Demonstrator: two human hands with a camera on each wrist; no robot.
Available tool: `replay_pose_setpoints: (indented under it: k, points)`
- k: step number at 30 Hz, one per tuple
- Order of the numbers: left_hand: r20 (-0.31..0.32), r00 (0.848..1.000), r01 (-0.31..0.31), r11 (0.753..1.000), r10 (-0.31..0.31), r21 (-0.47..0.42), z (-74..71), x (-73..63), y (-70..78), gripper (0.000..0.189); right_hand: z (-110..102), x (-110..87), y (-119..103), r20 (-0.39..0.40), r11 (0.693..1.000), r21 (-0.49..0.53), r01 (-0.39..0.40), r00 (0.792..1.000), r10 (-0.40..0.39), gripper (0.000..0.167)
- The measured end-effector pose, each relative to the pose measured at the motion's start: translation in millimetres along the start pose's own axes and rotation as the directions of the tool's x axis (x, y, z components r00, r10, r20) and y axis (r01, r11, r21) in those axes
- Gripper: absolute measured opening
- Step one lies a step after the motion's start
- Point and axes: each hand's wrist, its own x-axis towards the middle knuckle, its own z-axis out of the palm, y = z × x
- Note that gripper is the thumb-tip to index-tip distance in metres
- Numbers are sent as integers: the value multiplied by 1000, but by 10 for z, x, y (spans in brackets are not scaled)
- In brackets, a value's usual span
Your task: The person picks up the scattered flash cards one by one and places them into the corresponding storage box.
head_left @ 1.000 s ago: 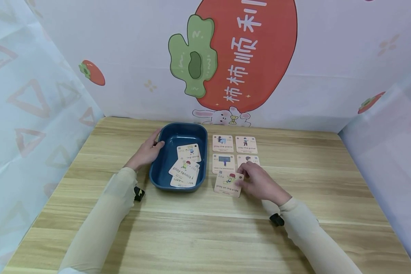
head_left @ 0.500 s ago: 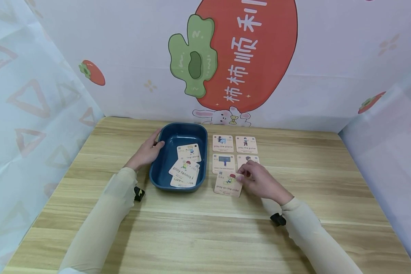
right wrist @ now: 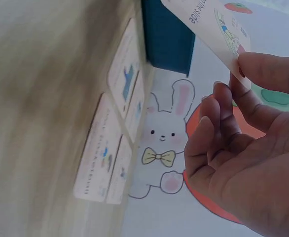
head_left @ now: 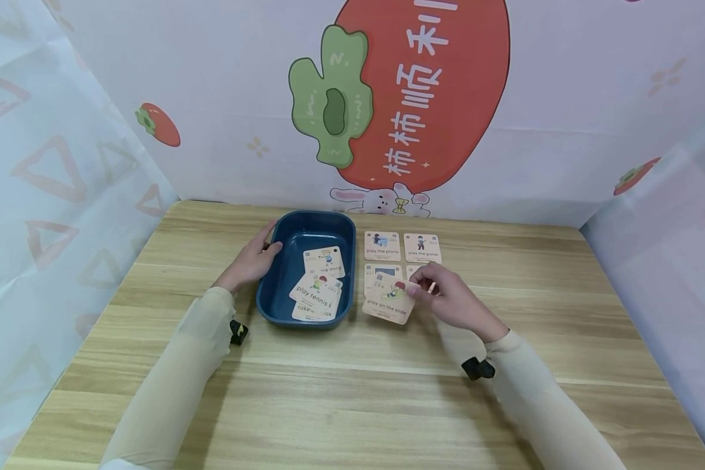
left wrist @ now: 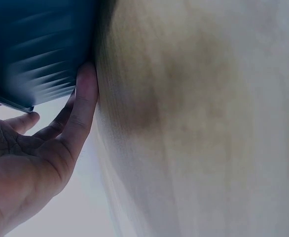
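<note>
Above the wooden table (head_left: 352, 405), the "play on the slide" card (head_left: 388, 301) was held raised and tilted, pinched between thumb and forefinger of the right hand (head_left: 455, 301). The side wall of the blue tray (head_left: 284, 271), in which overlapping cards (head_left: 317, 294) were contained, was clasped by the left hand (head_left: 249, 261), thumb over the rim. Farther back, four flat cards (head_left: 382, 249) were arranged before a printed backdrop (head_left: 229, 170).

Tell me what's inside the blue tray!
In the blue tray, at least three cards show. The "play tennis" card partly covers an "ing-pong" card and a "take" card. Their covered parts, and anything underneath, can't be seen.
</note>
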Motion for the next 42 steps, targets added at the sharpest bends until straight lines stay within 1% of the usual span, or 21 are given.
replay_pose_setpoints:
  k: [5,12,20,26,34,42]
  points:
    - [-1,1000,1,1000,-1,0,-2,0,4,62,-45,61,-101,-8,998,49,-35,999,36,6]
    - [-5,1000,7,1000,-7,3,-2,4,4,62,-94,131,-223,-6,995,75,-68,998,69,7]
    - [-2,1000,8,1000,-8,2,-5,1,20,62,-124,211,-315,-30,995,85,-58,998,61,9]
    - [-4,1000,12,1000,-12,0,10,-7,18,62,-114,282,-397,-46,992,108,-66,996,72,12]
    - [-3,1000,5,1000,-5,-4,6,-6,-4,62,-61,413,-479,-54,992,113,-61,996,68,16]
    - [-2,1000,3,1000,-3,1,1,6,-8,62,13,544,-554,-62,989,142,-42,997,51,16]
